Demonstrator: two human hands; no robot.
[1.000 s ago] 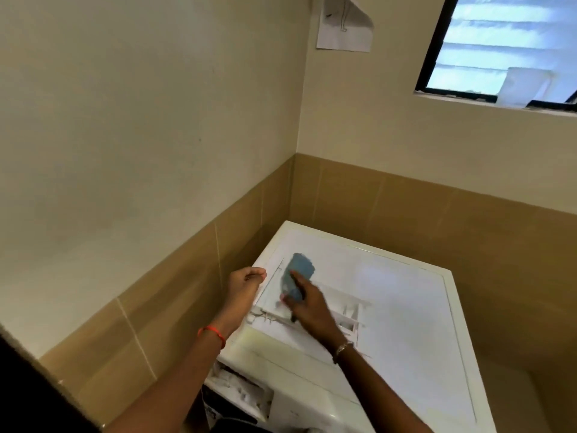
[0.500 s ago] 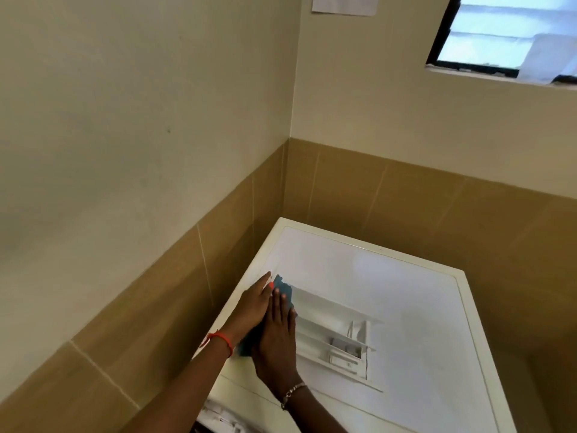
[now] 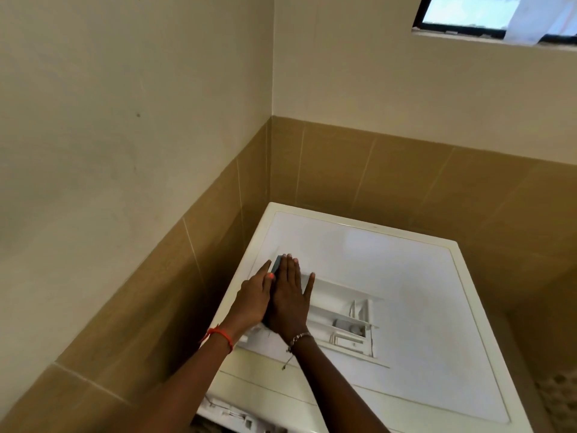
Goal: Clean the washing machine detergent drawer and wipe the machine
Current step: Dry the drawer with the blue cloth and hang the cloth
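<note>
The white detergent drawer (image 3: 342,318) lies on top of the white washing machine (image 3: 406,292), near its left side. A blue cloth (image 3: 276,264) lies on the drawer's left end; only a strip of it shows beyond my fingers. My right hand (image 3: 290,296) presses flat on the cloth with straight fingers. Beside it, my left hand (image 3: 254,296) also lies flat with fingers straight, touching the cloth's left edge. The drawer's compartments on the right stay uncovered.
The machine stands in a corner, with tan tiled walls (image 3: 175,292) close on the left and behind. The open drawer slot (image 3: 231,412) shows at the machine's front, bottom of view. A window (image 3: 487,17) sits high on the back wall.
A second ago my right hand held the cloth up over the drawer and my left gripped the drawer's edge. Both hands now lie flat on the cloth, slid slightly farther along the drawer.
</note>
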